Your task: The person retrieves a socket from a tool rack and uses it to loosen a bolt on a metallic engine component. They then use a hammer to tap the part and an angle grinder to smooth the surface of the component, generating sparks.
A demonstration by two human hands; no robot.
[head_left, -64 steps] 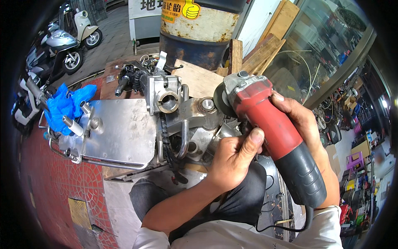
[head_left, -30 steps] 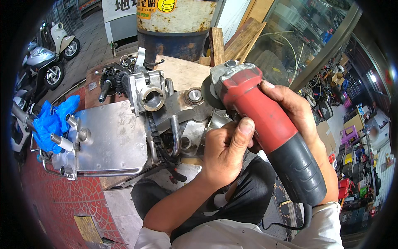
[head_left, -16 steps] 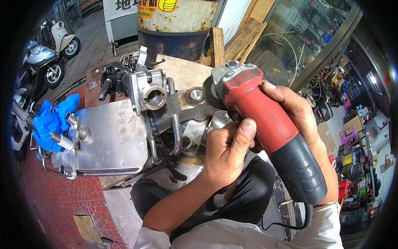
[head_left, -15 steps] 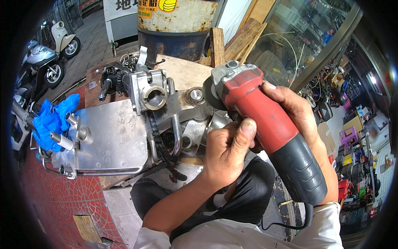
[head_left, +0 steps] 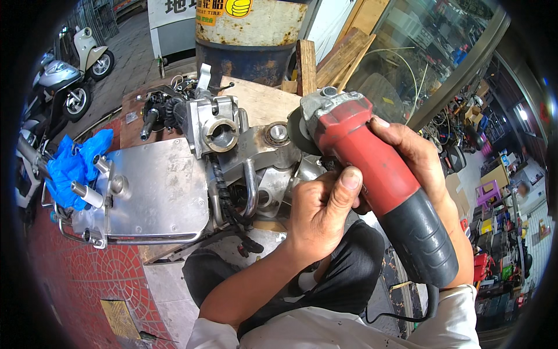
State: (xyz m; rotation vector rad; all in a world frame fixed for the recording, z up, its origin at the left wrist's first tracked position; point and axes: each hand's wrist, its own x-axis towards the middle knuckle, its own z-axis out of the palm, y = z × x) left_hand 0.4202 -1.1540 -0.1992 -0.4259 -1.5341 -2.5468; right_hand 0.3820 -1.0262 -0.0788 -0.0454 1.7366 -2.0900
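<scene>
A red angle grinder (head_left: 366, 152) with a black rear grip slants across the right of the view, its metal head and disc (head_left: 300, 132) up and to the left. My right hand (head_left: 419, 160) wraps its body from the right side, thumb on the red housing. Against the lower left side of the housing, my left hand (head_left: 319, 218) is closed with its thumb up; the part under its fingers is hidden. Close to the disc is a worn metal arm with a round bolt (head_left: 278, 134). A metal clamp block with a round bore (head_left: 221, 135) stands left of it.
A flat metal plate (head_left: 157, 192) with tube frame lies at left, blue plastic (head_left: 75, 171) beyond it. A rusty drum (head_left: 250, 41) and wood offcuts (head_left: 343, 58) stand behind. Scooters (head_left: 64, 87) are parked far left. The grinder's cord (head_left: 401, 317) hangs by my right forearm.
The surroundings have shifted slightly rightward in view. Both hands keep the same hold, and the grinder stays almost where it was.
</scene>
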